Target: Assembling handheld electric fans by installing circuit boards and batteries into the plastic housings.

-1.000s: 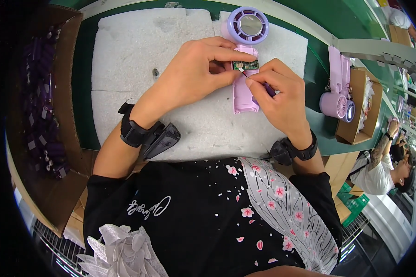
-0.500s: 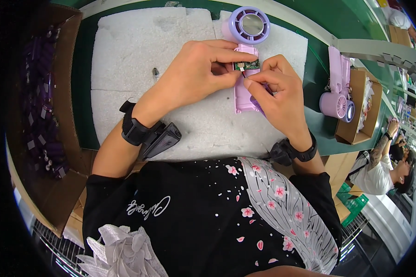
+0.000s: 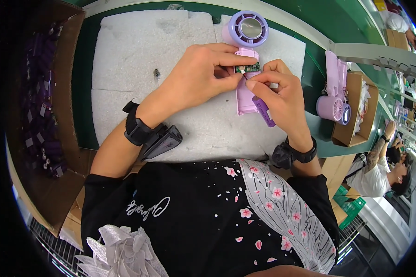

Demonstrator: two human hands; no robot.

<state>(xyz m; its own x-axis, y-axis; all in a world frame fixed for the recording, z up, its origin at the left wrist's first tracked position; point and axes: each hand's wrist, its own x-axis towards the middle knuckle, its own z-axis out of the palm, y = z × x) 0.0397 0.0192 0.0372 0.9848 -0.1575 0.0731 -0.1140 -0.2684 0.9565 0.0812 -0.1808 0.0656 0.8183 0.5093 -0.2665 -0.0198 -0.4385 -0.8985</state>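
A pink handheld fan lies on the white foam pad, its round lilac head (image 3: 246, 30) at the far end and its open handle shell (image 3: 245, 104) pointing toward me. A small green circuit board (image 3: 252, 68) sits in the handle. My left hand (image 3: 205, 67) grips the handle from the left, forefinger across the board and thumb near a small white connector (image 3: 241, 69). My right hand (image 3: 282, 92) pinches thin wires close to that connector; whether the plug is seated is hidden by the fingertips. Below the right fingers lies a purple cylindrical battery (image 3: 263, 111), partly over the shell's edge.
The foam pad (image 3: 129, 55) covers much of the green bench. At left, a deep cardboard box (image 3: 76, 124) holds many purple batteries. More pink fans (image 3: 330, 107) and a small cardboard box (image 3: 356, 134) stand at right. A co-worker in white (image 3: 372, 177) is farther right.
The purple battery has come into fuller view below my right hand, swung toward me and right. Both hands stay at the board, with only slight finger movement.
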